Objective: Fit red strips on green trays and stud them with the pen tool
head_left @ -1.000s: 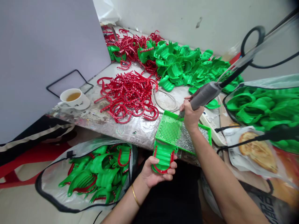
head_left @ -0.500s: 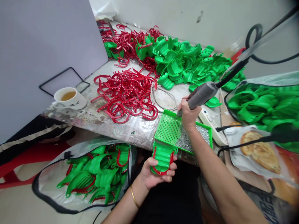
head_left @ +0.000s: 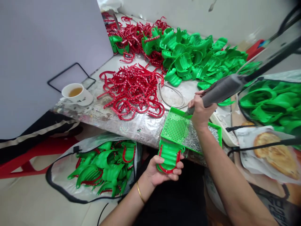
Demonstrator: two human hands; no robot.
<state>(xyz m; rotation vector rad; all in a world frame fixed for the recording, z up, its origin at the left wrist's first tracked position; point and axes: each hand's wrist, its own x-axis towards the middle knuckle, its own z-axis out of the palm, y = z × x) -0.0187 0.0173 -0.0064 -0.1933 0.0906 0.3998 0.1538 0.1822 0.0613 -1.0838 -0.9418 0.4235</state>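
My left hand [head_left: 154, 171] grips a green ribbed plastic piece [head_left: 169, 154] from below, with the thumb on its left edge. A red U-shaped strip [head_left: 167, 171] lines the rim of that piece. Wrapped around a grey electric screwdriver [head_left: 222, 90], my right hand [head_left: 199, 113] points the tool's tip down and left over a green perforated tray [head_left: 172, 130]. Small silvery screws [head_left: 199, 137] fill the tray's right part. Whether the tip touches a screw is too small to tell.
Red U-shaped strips [head_left: 134, 89] lie heaped on the table, with green pieces [head_left: 188, 56] piled behind. A bag [head_left: 105, 171] of joined red-and-green pieces is at lower left. A cup of tea [head_left: 77, 94], a power strip [head_left: 223, 122] and flatbread [head_left: 274, 152] are around.
The whole view has shifted, so most things appear further right and slightly higher. Both hands keep their holds; the screwdriver's tip stays over the tray.
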